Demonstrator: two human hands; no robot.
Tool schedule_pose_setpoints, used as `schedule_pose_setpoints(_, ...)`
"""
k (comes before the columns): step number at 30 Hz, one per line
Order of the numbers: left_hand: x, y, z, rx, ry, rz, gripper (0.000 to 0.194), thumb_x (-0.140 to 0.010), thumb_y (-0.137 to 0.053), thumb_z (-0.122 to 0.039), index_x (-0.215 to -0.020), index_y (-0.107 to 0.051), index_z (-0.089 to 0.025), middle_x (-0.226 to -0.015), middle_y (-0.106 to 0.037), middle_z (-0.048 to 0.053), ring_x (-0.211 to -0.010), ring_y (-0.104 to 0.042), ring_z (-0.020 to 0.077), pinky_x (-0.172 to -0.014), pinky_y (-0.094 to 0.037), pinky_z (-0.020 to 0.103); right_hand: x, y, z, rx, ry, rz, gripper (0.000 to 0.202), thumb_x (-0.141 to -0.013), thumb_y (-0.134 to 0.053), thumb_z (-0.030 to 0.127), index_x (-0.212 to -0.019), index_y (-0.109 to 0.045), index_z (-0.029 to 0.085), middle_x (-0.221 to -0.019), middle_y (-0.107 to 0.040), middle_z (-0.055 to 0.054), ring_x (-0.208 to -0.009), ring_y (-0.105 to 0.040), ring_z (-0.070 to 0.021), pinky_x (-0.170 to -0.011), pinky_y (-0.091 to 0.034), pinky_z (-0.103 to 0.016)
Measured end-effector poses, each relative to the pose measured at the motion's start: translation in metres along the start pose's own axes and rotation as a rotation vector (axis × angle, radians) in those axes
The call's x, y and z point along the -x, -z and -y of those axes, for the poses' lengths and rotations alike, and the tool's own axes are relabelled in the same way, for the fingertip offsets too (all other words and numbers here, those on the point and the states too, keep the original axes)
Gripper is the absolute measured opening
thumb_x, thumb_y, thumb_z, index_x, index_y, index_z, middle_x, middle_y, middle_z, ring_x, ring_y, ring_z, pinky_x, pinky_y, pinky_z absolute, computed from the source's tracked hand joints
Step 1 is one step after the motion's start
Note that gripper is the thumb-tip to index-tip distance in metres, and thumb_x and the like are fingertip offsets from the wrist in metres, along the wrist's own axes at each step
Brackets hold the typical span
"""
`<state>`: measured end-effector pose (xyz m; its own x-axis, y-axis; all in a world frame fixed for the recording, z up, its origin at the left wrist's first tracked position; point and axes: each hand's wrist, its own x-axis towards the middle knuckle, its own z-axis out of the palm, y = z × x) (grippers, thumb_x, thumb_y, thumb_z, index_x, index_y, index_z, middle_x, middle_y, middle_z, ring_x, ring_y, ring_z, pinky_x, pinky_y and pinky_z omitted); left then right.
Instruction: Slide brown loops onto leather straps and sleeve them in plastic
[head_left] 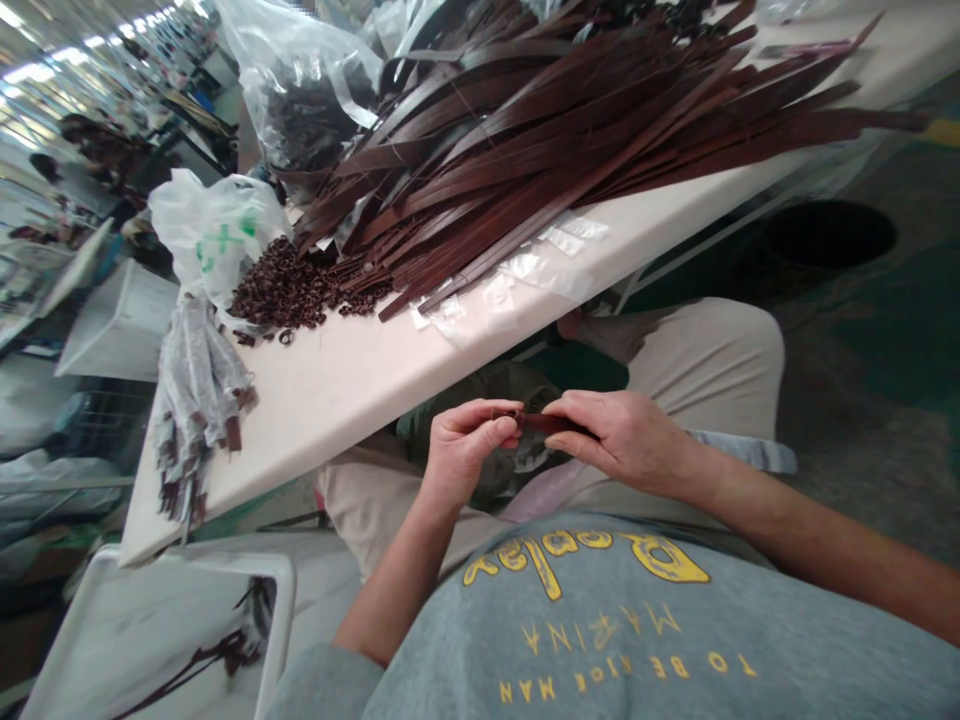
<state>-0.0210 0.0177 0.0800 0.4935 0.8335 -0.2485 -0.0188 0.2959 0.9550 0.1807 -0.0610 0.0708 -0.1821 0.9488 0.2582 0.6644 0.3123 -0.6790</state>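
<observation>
Over my lap, my left hand (474, 440) pinches a small dark brown loop (510, 417) at the end of a brown leather strap (538, 422). My right hand (611, 430) is closed around the same strap, just to the right of the loop. A grey, film-wrapped strip (746, 453) sticks out beyond my right wrist; whether it belongs to this strap is hidden by the hand. On the table, a heap of small brown loops (289, 285) lies left of a large pile of brown leather straps (510, 150).
The white table (352, 375) slants across in front of my knees. A bundle of film-wrapped straps (199, 390) hangs over its left part. Plastic bags (217, 225) stand behind the loops, and clear wrappers (517, 270) lie near the edge. A white bin (281, 620) is lower left.
</observation>
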Motion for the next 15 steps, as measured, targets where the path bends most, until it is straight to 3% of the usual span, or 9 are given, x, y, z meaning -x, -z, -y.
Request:
schedule_pose_setpoints(7,0.0,0.002,0.002,0.01,0.025,-0.041,0.025,-0.068,-0.085,-0.039,-0.085,-0.08,-0.021,-0.075,-0.076,0.002,-0.061,-0.065,0.012,-0.057,-0.055,0.022,-0.001,-0.01,-0.002,0.153,0.076,-0.024,0.046,-0.105,-0.033,0.045,-0.078,-0.059,0.019,-0.065,-0.061,-0.001,-0.06,-0.056,-0.0135,-0.055,-0.036,-0.026)
schedule_pose_setpoints(11,-0.002,-0.001,0.004,-0.007,0.076,0.026,0.029,-0.066,-0.087,-0.039,-0.088,-0.08,-0.021,-0.071,-0.075,0.002,-0.058,-0.063,0.0108,-0.058,-0.054,0.022,-0.006,-0.01,-0.003,0.115,0.119,-0.037,0.049,-0.106,-0.03,0.044,-0.074,-0.056,0.019,-0.062,-0.057,0.001,-0.057,-0.054,-0.0122,-0.054,-0.034,-0.026)
schedule_pose_setpoints(15,-0.004,-0.009,0.007,-0.033,0.087,0.083,0.031,-0.066,-0.087,-0.039,-0.089,-0.08,-0.02,-0.082,-0.078,0.005,-0.063,-0.065,0.0134,-0.059,-0.055,0.025,-0.012,-0.007,-0.002,0.079,0.092,0.002,0.042,-0.105,-0.036,0.04,-0.076,-0.058,0.019,-0.066,-0.061,0.0,-0.06,-0.056,-0.0128,-0.057,-0.037,-0.026)
